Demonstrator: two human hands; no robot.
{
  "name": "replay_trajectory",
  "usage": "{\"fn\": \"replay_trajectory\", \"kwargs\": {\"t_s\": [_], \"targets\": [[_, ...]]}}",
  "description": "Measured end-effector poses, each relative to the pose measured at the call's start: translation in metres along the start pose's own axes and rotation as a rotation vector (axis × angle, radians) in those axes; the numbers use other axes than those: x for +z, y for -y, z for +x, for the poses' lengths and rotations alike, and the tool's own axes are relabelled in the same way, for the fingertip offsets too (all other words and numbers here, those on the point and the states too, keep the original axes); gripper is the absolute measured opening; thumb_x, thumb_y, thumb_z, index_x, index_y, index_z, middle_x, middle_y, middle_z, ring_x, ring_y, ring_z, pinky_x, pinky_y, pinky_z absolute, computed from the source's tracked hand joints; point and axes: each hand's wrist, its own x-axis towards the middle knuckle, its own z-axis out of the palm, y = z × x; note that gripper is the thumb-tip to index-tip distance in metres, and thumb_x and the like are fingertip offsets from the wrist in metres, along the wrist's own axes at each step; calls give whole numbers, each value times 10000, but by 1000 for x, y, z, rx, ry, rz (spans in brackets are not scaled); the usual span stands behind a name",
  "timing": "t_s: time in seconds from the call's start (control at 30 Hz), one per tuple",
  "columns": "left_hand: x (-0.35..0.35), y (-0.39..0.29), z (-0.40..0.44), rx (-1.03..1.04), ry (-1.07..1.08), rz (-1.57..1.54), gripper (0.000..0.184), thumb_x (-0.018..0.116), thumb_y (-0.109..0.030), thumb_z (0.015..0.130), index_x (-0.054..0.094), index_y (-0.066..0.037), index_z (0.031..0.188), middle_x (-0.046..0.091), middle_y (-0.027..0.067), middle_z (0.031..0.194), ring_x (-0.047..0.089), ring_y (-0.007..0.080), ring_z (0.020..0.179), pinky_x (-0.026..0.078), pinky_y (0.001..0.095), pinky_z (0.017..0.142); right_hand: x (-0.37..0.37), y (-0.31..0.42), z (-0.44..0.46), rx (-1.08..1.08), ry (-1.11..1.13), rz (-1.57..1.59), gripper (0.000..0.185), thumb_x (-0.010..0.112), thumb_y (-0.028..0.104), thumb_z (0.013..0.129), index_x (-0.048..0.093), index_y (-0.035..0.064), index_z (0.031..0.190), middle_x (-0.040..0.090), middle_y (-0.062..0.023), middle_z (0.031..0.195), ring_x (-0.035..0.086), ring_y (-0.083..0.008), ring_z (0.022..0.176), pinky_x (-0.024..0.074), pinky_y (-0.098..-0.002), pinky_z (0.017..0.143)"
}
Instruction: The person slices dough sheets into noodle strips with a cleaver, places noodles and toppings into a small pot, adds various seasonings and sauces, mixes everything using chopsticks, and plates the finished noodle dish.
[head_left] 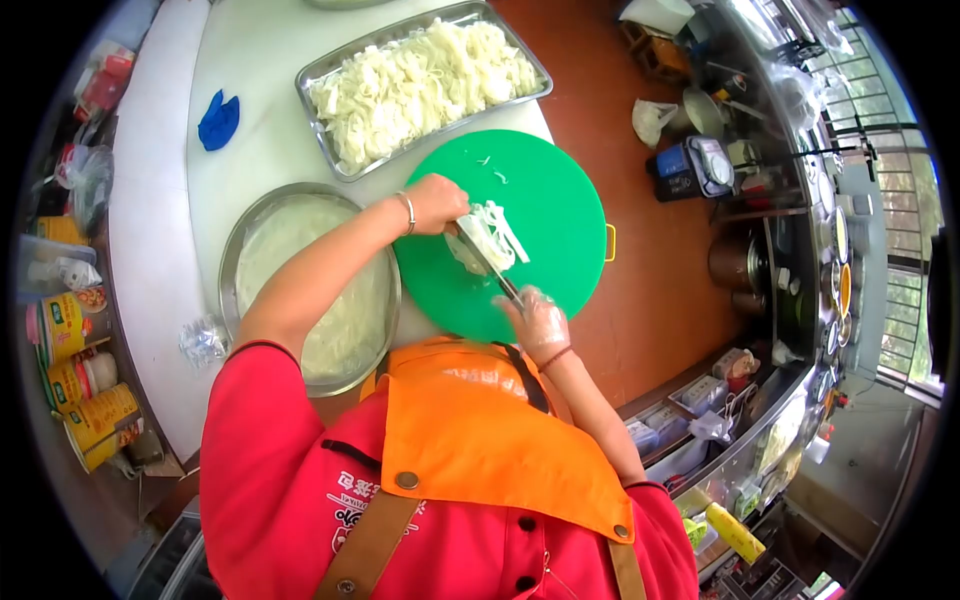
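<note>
A kitchen knife (484,257) lies slantwise over a small heap of white, flat noodle-like strips (495,232) on a round green cutting board (545,180). My right hand (537,322), in a clear plastic glove, is closed around its handle. At the far end of the blade is my left hand (437,204), fingers curled closed against the knife; its fingertips are partly hidden. Past the board stands a metal tray (318,132) heaped with similar pale strips. Under my left forearm sits a round metal basin (228,270) holding a whitish, cloudy content.
A crumpled blue cloth or glove (218,121) lies on the white table (255,60). Clear crumpled plastic (204,341) is beside the basin. Yellow tubs (100,425) line the left side. Across the reddish floor (640,290) stand a dark bin (690,168) and a crowded counter.
</note>
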Motion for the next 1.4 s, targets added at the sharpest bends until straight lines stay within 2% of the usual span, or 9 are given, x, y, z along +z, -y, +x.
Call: {"fn": "replay_trajectory", "kwargs": {"t_s": [0.17, 0.2, 0.37, 0.47, 0.57, 0.73, 1.2, 1.27, 1.4], "targets": [[-24, -12, -9, -20, -33, -34, 234, 751, -284, 722, 613, -95, 731, 613, 60, 786, 626, 263, 813, 511, 398, 698, -3, -11, -6, -356, -66, -151, 441, 596, 486, 898, 549, 48, 884, 637, -203, 752, 635, -384, 709, 503, -484, 628], [-16, -11, -10, -13, -17, -33, 245, 751, -293, 724, 607, -94, 722, 610, 58, 778, 625, 264, 806, 511, 400, 695, 13, -13, 1, -69, -18, 1, 431, 596, 482, 898, 570, 52, 905, 642, -205, 764, 638, -379, 711, 507, -479, 635], [-7, -9, -5, -139, 161, 28, 295, 758, -275, 733, 641, -84, 925, 629, 94, 961, 616, 272, 953, 513, 394, 801, 13, -26, 17, -155, -49, -13, 439, 617, 485, 882, 598, 47, 875, 648, -205, 793, 642, -371, 731, 506, -467, 644], [-42, -42, -17, -113, -447, 178, 560, 746, -184, 755, 538, -82, 1264, 549, 148, 1234, 537, 306, 1154, 461, 406, 956, -17, -12, 4, -47, -40, 56, 373, 626, 423, 892, 607, 51, 872, 648, -186, 781, 626, -369, 695, 508, -450, 642], [-12, -58, -32, -470, -736, -93, 777, 724, -88, 765, 341, -109, 1441, 400, 156, 1394, 435, 352, 1263, 380, 436, 1063, 2, -63, 9, -472, -313, 109, 314, 610, 353, 913, 602, 45, 851, 641, -176, 767, 614, -375, 683, 503, -451, 618], [89, -103, -41, -774, -637, -493, 782, 647, -218, 871, 216, 56, 1463, 277, 267, 1494, 304, 407, 1376, 246, 466, 1150, -22, -99, 2, 252, 46, 963, 339, 488, 325, 1001, 578, 76, 788, 469, 26, 576, 394, -59, 469, 304, -240, 442], [101, -130, 25, -875, -741, -459, 958, 620, -411, 875, 70, 67, 1497, 77, 289, 1564, 96, 399, 1463, 93, 503, 1183, 49, -57, 4, 253, 170, 962, 289, 563, 247, 968, 553, 55, 751, 507, -42, 494, 413, -135, 318, 297, -263, 315], [100, -126, 26, -850, -852, -535, 939, 631, -386, 871, 95, 68, 1494, 82, 289, 1563, 119, 405, 1457, 121, 504, 1180, 70, -58, 11, -148, 5, 786, 214, 586, 247, 944, 605, 47, 870, 548, -50, 560, 497, -149, 409, 371, -289, 374], [70, -97, 16, -846, -1025, -454, 752, 596, -262, 893, 223, -23, 1501, 135, 289, 1547, 200, 432, 1424, 201, 503, 1155, 56, -38, 43, -65, 278, 668, 177, 592, 216, 925, 603, 41, 950, 623, -121, 757, 600, -203, 607, 463, -339, 519]]}}
